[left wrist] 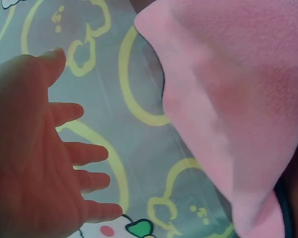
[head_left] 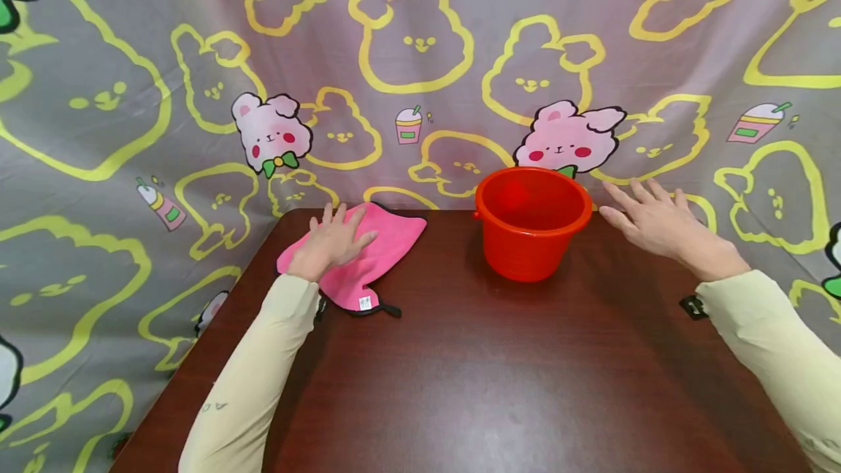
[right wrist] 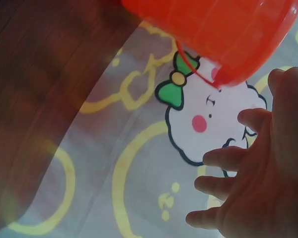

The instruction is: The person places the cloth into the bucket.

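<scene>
Cloth (head_left: 390,239) below left grip (head_left: 331,243), red bucket (head_left: 525,254) beside right grip (head_left: 660,225), both grips spread wide

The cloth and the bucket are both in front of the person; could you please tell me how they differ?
The cloth is pink with black edging, while the bucket is red all over. The cloth lies spread out and low; the bucket stands upright, open at the top. Both rest on the brown table.
</scene>
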`<act>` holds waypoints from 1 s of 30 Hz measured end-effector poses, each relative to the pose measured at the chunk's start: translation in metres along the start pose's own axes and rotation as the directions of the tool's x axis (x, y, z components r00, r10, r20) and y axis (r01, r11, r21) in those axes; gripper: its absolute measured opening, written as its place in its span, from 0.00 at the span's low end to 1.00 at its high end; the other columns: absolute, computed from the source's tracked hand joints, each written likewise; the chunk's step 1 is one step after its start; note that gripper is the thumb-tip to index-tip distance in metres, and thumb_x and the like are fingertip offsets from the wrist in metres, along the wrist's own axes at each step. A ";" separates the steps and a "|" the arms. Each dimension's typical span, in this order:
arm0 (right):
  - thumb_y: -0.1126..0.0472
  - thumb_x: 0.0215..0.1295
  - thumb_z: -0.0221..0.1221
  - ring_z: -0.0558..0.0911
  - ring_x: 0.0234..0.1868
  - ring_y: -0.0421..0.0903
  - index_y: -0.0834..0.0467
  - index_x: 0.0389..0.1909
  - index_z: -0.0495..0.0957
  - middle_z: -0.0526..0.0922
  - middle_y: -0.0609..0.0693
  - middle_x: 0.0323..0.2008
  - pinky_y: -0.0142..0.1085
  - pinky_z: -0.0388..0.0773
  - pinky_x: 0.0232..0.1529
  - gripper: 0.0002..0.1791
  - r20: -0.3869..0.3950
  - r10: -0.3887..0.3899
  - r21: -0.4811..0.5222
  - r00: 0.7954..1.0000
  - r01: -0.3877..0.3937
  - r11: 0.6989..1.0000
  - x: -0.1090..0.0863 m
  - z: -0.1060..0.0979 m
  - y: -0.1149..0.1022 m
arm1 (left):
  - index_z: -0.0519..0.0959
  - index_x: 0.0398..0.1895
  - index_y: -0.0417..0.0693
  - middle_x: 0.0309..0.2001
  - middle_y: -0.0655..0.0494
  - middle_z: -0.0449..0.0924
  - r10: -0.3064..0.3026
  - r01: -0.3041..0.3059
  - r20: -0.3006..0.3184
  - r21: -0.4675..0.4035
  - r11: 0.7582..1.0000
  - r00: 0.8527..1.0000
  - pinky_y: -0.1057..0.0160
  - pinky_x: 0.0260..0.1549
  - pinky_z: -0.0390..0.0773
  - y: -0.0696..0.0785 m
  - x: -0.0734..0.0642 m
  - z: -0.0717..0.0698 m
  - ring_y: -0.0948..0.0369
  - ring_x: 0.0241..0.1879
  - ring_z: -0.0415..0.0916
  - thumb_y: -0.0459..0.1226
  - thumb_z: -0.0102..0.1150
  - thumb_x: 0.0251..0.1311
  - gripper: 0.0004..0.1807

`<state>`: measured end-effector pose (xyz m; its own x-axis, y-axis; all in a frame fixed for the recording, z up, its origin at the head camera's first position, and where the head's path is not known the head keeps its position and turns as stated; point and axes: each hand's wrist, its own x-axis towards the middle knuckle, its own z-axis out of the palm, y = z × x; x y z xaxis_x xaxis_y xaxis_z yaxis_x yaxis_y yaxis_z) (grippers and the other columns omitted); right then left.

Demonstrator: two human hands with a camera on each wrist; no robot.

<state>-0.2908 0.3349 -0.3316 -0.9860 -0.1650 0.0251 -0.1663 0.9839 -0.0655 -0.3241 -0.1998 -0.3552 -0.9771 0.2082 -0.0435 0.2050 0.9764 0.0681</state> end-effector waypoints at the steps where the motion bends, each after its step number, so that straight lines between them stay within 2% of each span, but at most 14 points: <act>1: 0.28 0.69 0.30 0.43 0.71 0.76 0.51 0.79 0.40 0.46 0.74 0.73 0.76 0.36 0.63 0.45 -0.007 -0.002 0.012 1.000 0.002 1.000 0.001 0.001 -0.002 | 0.45 0.79 0.57 0.77 0.35 0.44 -0.003 0.003 0.002 0.003 1.000 1.000 0.28 0.67 0.45 0.000 0.001 0.002 0.34 0.76 0.33 0.62 0.37 0.70 0.40; 7: 0.31 0.71 0.34 0.47 0.71 0.75 0.52 0.79 0.39 0.48 0.73 0.74 0.75 0.40 0.64 0.44 -0.048 -0.036 0.071 0.998 0.040 0.997 0.006 0.008 -0.012 | 0.46 0.79 0.53 0.77 0.34 0.42 -0.026 0.028 0.051 -0.038 0.999 0.998 0.28 0.68 0.43 -0.003 0.007 0.013 0.33 0.76 0.31 0.57 0.43 0.70 0.40; 11: 0.37 0.74 0.39 0.52 0.71 0.74 0.56 0.78 0.43 0.51 0.71 0.74 0.70 0.46 0.67 0.41 -0.100 -0.088 0.139 0.991 0.102 0.985 0.009 0.012 -0.017 | 0.47 0.78 0.52 0.76 0.34 0.44 -0.024 0.027 0.050 -0.060 0.998 0.998 0.28 0.68 0.45 -0.006 0.010 0.020 0.32 0.76 0.34 0.50 0.42 0.72 0.36; 15: 0.45 0.75 0.45 0.58 0.71 0.71 0.59 0.78 0.45 0.54 0.68 0.74 0.67 0.54 0.68 0.39 -0.157 -0.148 0.262 0.976 0.185 0.947 0.011 0.017 -0.020 | 0.48 0.78 0.52 0.76 0.35 0.48 -0.034 0.037 0.042 -0.072 0.997 0.999 0.30 0.68 0.48 -0.010 0.013 0.025 0.34 0.75 0.39 0.48 0.43 0.72 0.35; 18: 0.45 0.75 0.47 0.62 0.70 0.67 0.57 0.78 0.47 0.58 0.66 0.73 0.67 0.59 0.65 0.38 -0.174 -0.159 0.346 0.972 0.212 0.914 0.011 0.021 -0.023 | 0.48 0.78 0.52 0.76 0.36 0.49 -0.045 0.049 0.049 -0.084 0.995 0.998 0.31 0.68 0.50 -0.012 0.014 0.030 0.36 0.75 0.43 0.48 0.46 0.71 0.37; 24: 0.39 0.74 0.43 0.62 0.70 0.64 0.51 0.78 0.47 0.60 0.62 0.73 0.68 0.59 0.65 0.38 -0.167 -0.116 0.443 0.979 0.179 0.879 0.008 0.027 -0.027 | 0.47 0.78 0.51 0.75 0.34 0.49 -0.063 0.072 0.090 -0.100 0.992 0.994 0.32 0.67 0.53 -0.018 0.014 0.040 0.35 0.74 0.44 0.49 0.49 0.69 0.39; 30: 0.36 0.73 0.41 0.61 0.71 0.65 0.44 0.79 0.41 0.56 0.59 0.76 0.68 0.58 0.65 0.39 -0.104 -0.048 0.539 0.993 0.097 0.837 0.003 0.031 -0.031 | 0.42 0.79 0.51 0.77 0.34 0.42 -0.136 0.165 0.232 -0.113 0.980 0.963 0.31 0.69 0.49 -0.023 0.010 0.048 0.34 0.75 0.40 0.52 0.53 0.67 0.45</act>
<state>-0.2891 0.3015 -0.3605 -0.9701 -0.2037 0.1321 -0.2421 0.7703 -0.5899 -0.3361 -0.2171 -0.4049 -0.9558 0.0812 -0.2825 0.0329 0.9846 0.1718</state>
